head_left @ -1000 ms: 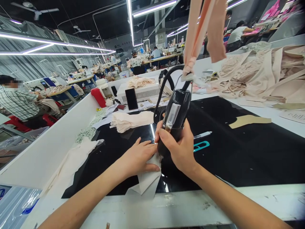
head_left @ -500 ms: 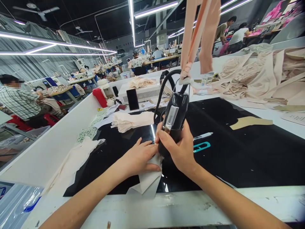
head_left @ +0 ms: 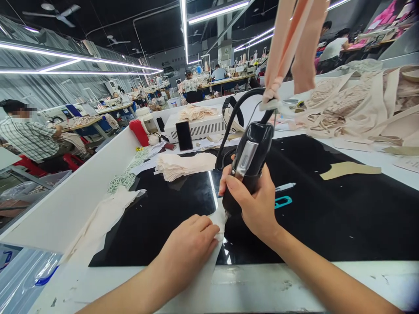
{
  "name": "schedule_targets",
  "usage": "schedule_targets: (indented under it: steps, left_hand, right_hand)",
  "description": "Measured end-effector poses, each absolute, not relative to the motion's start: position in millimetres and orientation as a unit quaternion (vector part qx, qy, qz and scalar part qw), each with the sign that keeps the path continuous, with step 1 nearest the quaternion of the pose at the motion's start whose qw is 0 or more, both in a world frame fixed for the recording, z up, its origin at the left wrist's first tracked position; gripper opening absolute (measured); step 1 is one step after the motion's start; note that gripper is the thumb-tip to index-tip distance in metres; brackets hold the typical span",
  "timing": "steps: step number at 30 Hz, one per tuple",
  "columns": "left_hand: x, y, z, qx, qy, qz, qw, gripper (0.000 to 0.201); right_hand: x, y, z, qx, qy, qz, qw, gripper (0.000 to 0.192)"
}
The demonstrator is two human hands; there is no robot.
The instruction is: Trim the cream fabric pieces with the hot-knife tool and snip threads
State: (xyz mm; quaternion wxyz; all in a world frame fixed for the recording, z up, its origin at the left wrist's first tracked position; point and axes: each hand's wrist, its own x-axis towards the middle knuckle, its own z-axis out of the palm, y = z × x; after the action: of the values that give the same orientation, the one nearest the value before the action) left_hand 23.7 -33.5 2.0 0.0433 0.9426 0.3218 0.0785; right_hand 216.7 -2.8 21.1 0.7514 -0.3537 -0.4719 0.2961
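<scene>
My right hand (head_left: 257, 205) is wrapped round a black corded hand-held tool (head_left: 251, 144) with a silver plate on its side. The tool leans, its lower end down at the edge of a pale cloth piece (head_left: 220, 218). My left hand (head_left: 193, 242) is closed on that cloth just nearer to me, fingers curled with the tips at its edge. Part of the cloth is hidden under this hand. Peach fabric strips (head_left: 284, 48) are knotted to a wire at the tool's top. Beneath lies a black work surface (head_left: 163, 218).
A teal cutter (head_left: 283, 202) and a pen (head_left: 286, 186) lie right of the tool. Stacked pale pieces (head_left: 186, 165), a phone (head_left: 184, 135) and a white box (head_left: 203, 126) are behind. Cloth (head_left: 98, 224) lies left; heaped fabric (head_left: 360, 100) is at right. A person (head_left: 32, 135) sits beyond the partition.
My left hand has drawn back toward me, and its spread fingers have curled onto the cloth. The tool and right hand appear slightly further right, as the view has also shifted a little.
</scene>
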Motion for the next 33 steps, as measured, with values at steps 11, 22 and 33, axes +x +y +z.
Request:
schedule_targets:
  steps: [11, 22, 33]
  left_hand:
    - [-17.9, 2.0, -7.3, 0.975, 0.2, 0.08, 0.064, 0.044]
    - [19.3, 21.4, -8.6, 0.946, 0.287, 0.124, 0.083, 0.054]
    - [20.9, 24.2, -31.6, 0.957, 0.25, 0.146, 0.019, 0.028]
  right_hand:
    - [223.9, -8.7, 27.2, -0.324, -0.469, 0.318, 0.758, 0.033]
    - [233.2, -19.0, 17.6, -0.325, -0.477, 0.34, 0.743, 0.04]
    - [250.2, -38.3, 16.0, -0.319, -0.473, 0.357, 0.739, 0.042]
